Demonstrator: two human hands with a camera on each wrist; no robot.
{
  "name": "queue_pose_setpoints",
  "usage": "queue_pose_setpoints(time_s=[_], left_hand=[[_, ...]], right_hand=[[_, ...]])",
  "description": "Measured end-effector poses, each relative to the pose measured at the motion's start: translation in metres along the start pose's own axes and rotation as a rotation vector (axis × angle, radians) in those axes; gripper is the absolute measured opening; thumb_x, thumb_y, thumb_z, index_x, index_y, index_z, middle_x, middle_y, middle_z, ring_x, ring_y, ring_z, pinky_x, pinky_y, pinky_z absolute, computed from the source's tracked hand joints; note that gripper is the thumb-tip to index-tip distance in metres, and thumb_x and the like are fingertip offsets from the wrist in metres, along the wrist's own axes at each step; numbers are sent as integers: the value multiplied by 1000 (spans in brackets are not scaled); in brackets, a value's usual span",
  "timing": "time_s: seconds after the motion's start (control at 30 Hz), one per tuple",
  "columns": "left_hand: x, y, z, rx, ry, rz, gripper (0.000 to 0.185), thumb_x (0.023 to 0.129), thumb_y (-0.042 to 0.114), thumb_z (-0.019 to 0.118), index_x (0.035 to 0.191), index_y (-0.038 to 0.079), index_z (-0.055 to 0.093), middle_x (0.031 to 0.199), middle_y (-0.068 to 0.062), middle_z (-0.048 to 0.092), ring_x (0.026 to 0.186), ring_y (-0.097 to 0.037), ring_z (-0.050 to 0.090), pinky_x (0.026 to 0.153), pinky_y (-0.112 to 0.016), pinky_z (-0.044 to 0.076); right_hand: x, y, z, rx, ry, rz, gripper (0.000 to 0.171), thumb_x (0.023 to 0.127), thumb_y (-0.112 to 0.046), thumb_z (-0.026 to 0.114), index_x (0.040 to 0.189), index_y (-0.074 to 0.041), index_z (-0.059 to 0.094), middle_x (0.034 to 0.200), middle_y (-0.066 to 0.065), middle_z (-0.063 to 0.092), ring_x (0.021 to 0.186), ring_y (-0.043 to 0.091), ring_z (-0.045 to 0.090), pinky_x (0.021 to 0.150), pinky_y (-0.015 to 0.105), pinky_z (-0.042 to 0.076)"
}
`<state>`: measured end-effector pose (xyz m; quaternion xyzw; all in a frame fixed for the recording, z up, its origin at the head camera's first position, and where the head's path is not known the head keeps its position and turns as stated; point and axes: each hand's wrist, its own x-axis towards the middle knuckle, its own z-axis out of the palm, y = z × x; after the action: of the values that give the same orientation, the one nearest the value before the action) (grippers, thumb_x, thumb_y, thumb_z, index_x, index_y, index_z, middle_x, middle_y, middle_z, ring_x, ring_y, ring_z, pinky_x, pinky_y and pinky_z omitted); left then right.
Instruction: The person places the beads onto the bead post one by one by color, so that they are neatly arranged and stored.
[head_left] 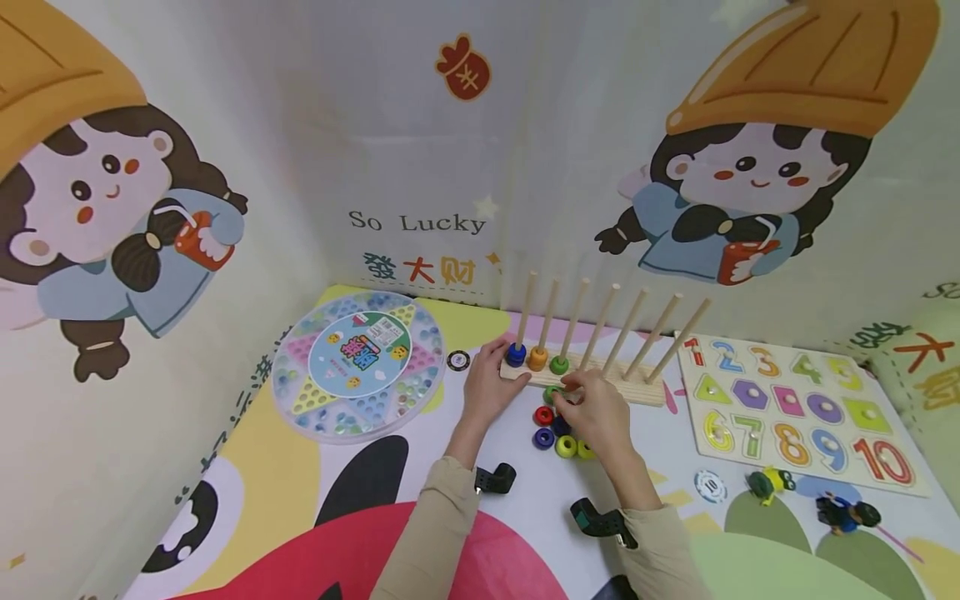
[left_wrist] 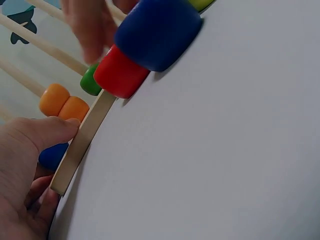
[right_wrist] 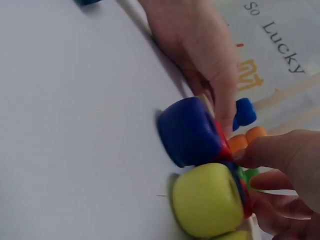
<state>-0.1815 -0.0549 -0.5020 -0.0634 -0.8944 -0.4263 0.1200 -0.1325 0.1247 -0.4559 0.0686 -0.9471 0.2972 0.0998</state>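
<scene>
A wooden base (head_left: 637, 390) with several upright pegs stands on the mat; a blue ring (head_left: 516, 355), an orange ring (head_left: 537, 358) and a green ring (head_left: 559, 364) sit on its three left pegs. My left hand (head_left: 487, 387) grips the base's left end, thumb against its front edge (left_wrist: 80, 145). In front of the base my right hand (head_left: 596, 417) pinches a green ring (head_left: 553, 392). Loose rings lie just below it: red (head_left: 543, 415), blue (head_left: 543, 438) and yellow (head_left: 566, 446). The right wrist view shows the blue ring (right_wrist: 190, 132) and yellow ring (right_wrist: 207, 200) close up.
A round marble game box (head_left: 358, 362) lies to the left and a number puzzle board (head_left: 795, 408) to the right. Two small toy figures (head_left: 768, 483) (head_left: 843, 512) and two round chips (head_left: 458, 360) (head_left: 709, 486) lie on the mat. Cartoon-printed walls close in behind.
</scene>
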Motion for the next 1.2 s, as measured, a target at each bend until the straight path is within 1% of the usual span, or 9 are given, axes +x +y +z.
queue_pose_setpoints(time_s=[0.23, 0.4, 0.5, 0.7, 0.8, 0.9, 0.97, 1.07, 1.2], left_hand=[[0, 0, 1, -5, 5, -1, 64, 78, 26, 83, 132, -2, 60, 136, -13, 56, 119, -30, 55, 91, -43, 50], [2, 2, 1, 1, 4, 4, 64, 79, 26, 83, 132, -2, 60, 137, -12, 55, 120, -30, 55, 92, -42, 50], [3, 3, 1, 1, 1, 7, 64, 79, 26, 83, 132, -2, 60, 138, -12, 55, 121, -30, 54, 94, -42, 49], [0, 0, 0, 5, 4, -2, 62, 79, 26, 83, 131, -1, 61, 137, -12, 55, 119, -30, 55, 91, -43, 50], [-3, -3, -1, 10, 8, -13, 63, 78, 26, 83, 131, 1, 62, 136, -11, 56, 115, -28, 57, 88, -41, 51], [-3, -6, 0, 2, 12, -7, 63, 78, 26, 84, 131, 0, 62, 136, -11, 56, 110, -28, 57, 85, -41, 51], [-2, -6, 0, -2, 11, -6, 63, 78, 26, 84, 131, 0, 62, 136, -11, 56, 110, -27, 58, 85, -40, 51], [-2, -4, 2, -6, 7, -6, 63, 78, 26, 84, 131, -1, 61, 136, -12, 56, 112, -28, 57, 87, -41, 51], [-2, -2, 2, -15, 8, -7, 63, 78, 25, 84, 130, -2, 61, 136, -13, 56, 115, -30, 56, 88, -43, 51]], right_hand=[[2, -4, 10, -54, -63, 88, 28, 79, -30, 82, 91, -5, 75, 84, 6, 67, 73, 21, 63, 57, 37, 50], [6, -6, 8, -82, -74, 109, 29, 78, -31, 81, 91, -6, 75, 83, 5, 67, 70, 20, 61, 54, 34, 47], [8, -9, 4, -66, -52, 100, 29, 76, -30, 82, 91, -6, 74, 87, 7, 70, 70, 20, 64, 54, 35, 48], [6, -23, -17, 50, 69, 50, 27, 76, -21, 81, 96, -5, 74, 99, 13, 72, 63, 19, 63, 47, 29, 46], [7, -33, -36, 127, 183, -23, 25, 78, -15, 79, 99, -3, 73, 96, 12, 71, 59, 18, 61, 45, 24, 43], [14, -45, -61, 194, 315, -99, 23, 81, -9, 76, 102, 0, 73, 94, 13, 69, 59, 17, 57, 49, 17, 41], [20, -52, -77, 234, 377, -131, 24, 83, -6, 73, 106, 1, 72, 94, 14, 67, 60, 17, 56, 53, 14, 39], [31, -62, -98, 258, 429, -167, 25, 85, -6, 71, 109, 1, 72, 99, 15, 67, 62, 15, 55, 57, 11, 39], [47, -71, -109, 217, 450, -178, 25, 88, -11, 70, 110, 1, 72, 100, 16, 66, 62, 17, 57, 56, 13, 38]])
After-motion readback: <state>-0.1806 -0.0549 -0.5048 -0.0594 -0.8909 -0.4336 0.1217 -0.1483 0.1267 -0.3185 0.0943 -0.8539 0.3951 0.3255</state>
